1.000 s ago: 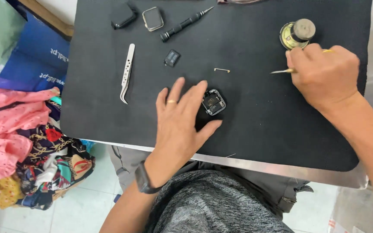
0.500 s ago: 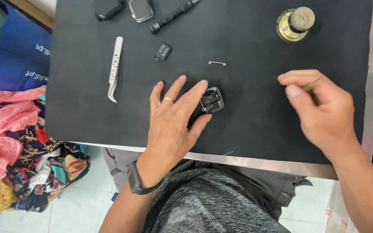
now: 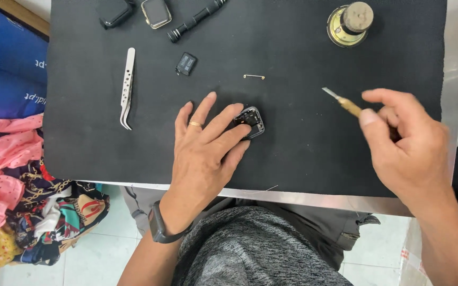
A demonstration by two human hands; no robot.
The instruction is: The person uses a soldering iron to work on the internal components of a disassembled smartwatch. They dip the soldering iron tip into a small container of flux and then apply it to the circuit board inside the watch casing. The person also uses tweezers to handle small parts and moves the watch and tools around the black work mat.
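Note:
My left hand [image 3: 205, 151] lies flat on the black mat [image 3: 292, 148], with a ring on one finger. Its fingertips press on a small opened smartwatch case [image 3: 251, 118] and hold it down. To the right, my right hand [image 3: 406, 145] pinches a thin tool with a brass handle and a flat metal blade [image 3: 341, 102]. The blade points up and left, a short way from the watch case and above the mat.
Metal tweezers [image 3: 126, 87] lie left of my hand. A small black part [image 3: 186, 63] and a thin metal pin [image 3: 254, 77] lie above it. At the far edge sit two watch bodies [image 3: 156, 12], a black screwdriver [image 3: 197, 18] and a round brass pot with a stopper [image 3: 351, 24]. Cloth is piled at left.
My right hand has come down from the brass pot to the lower right and now holds the tool with its blade pointing toward the watch case. The left hand stays on the case.

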